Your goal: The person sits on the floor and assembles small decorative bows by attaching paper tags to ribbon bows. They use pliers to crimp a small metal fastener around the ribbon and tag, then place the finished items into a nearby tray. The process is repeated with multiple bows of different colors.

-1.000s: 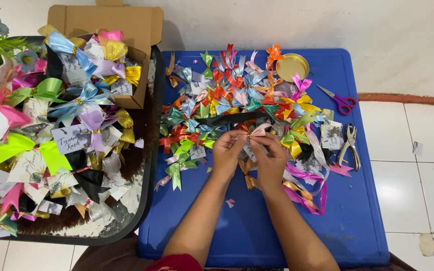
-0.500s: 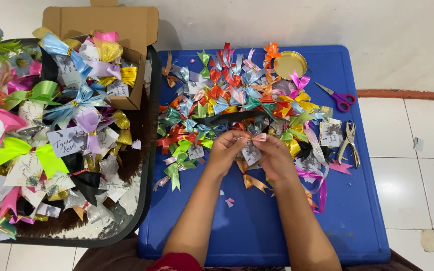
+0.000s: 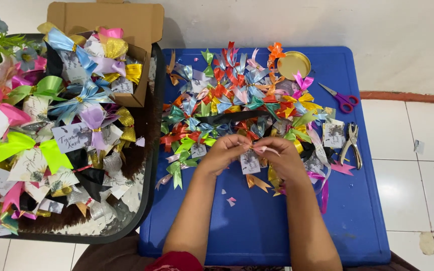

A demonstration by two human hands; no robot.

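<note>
Over the blue table [image 3: 257, 226], my left hand [image 3: 223, 153] and my right hand [image 3: 283, 159] meet, both pinching a small pink ribbon bow [image 3: 263, 148]. A small printed white tag card [image 3: 250, 162] hangs just under the bow between my hands. Beyond my fingers lies a heap of several colourful ribbon bows [image 3: 237, 95], spread across the far half of the table.
Purple-handled scissors [image 3: 342, 99], a metal hole punch [image 3: 351, 144] and a round gold lid [image 3: 294, 64] lie at the table's right and far side. A dark tray [image 3: 149, 190] on the left holds several finished bows with tags and an open cardboard box [image 3: 126, 25].
My hands have lifted slightly toward the heap. The pink bow and tag card are now held between both hands, where before the fingers worked lower among loose ribbons.
</note>
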